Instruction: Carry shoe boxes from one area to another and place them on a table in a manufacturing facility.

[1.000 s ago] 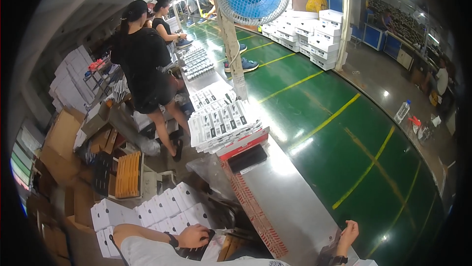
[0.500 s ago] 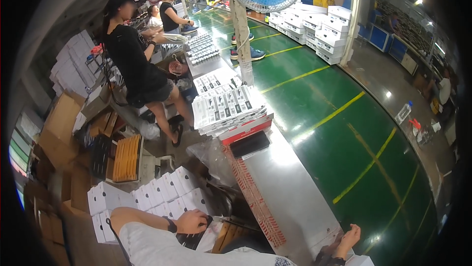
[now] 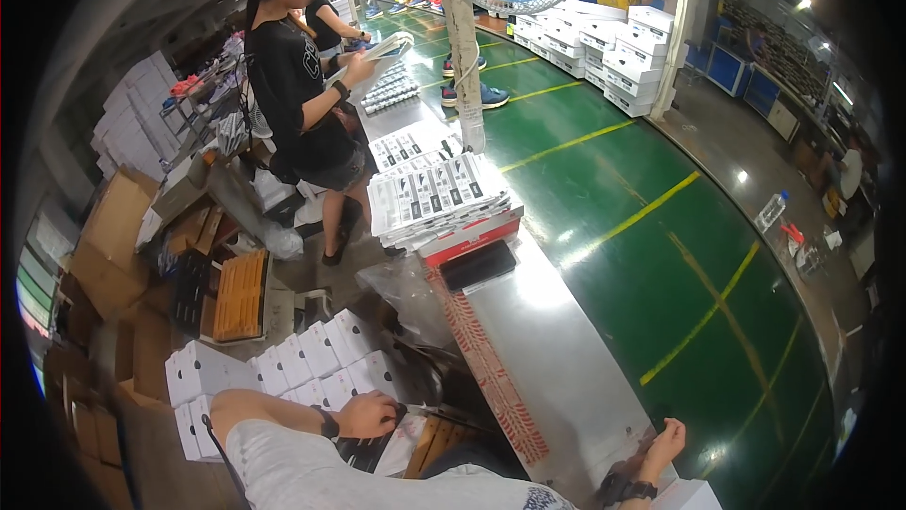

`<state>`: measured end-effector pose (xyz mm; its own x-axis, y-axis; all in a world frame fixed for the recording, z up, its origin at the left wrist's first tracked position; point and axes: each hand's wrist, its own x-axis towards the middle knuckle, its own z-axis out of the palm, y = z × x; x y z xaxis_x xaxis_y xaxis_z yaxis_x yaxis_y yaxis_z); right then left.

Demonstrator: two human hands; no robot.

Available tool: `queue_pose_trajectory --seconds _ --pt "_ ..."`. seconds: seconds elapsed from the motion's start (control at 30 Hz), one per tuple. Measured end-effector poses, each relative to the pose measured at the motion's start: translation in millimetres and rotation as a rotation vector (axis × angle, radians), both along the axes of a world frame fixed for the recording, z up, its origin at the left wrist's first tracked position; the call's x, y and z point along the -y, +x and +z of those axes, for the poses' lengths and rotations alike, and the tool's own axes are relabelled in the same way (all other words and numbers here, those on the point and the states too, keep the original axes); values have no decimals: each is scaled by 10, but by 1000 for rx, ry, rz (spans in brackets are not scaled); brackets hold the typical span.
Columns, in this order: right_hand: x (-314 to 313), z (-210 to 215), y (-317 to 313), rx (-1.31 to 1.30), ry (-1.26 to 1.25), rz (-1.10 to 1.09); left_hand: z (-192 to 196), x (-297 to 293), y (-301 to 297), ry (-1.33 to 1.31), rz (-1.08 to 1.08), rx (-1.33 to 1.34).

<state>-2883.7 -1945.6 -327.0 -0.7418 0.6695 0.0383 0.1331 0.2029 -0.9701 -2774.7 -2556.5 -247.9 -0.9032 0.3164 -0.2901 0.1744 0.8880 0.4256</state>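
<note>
Left hand (image 3: 366, 413) beside stacked white boxes (image 3: 283, 364).

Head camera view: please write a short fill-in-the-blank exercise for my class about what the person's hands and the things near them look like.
1. The left hand rests beside a cluster of small ____ boxes.
2. The right hand lies on the shiny ____ table.
3. The right wrist wears a dark ____.
4. The floor is green with ____ lines.

Missing words: white; metal; watch; yellow

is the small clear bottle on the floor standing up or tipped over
Upright: the small clear plastic bottle stands on the grey floor, cap at top.
</note>
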Motion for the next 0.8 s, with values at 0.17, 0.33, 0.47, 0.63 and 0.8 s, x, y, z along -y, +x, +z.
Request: queue_pose_trajectory --seconds 0.17,0.33,0.47,0.63,0.8 --pt "26 34 12 5 -10 -28 4 -30 2 7 4 -17" --pt "49 51 11 -21 -14 -29 28 -47 6 10 11 -27" --pt "30 33 22 -39 -23 -17 26 -40 4 -17 12 -4" --pt "61 41 -4 -37 -30 -18 -23 -14 6 -28 11 -10" --pt "50 9 7 -32 -24 -19 -13 -5 1 -18 21 -2"
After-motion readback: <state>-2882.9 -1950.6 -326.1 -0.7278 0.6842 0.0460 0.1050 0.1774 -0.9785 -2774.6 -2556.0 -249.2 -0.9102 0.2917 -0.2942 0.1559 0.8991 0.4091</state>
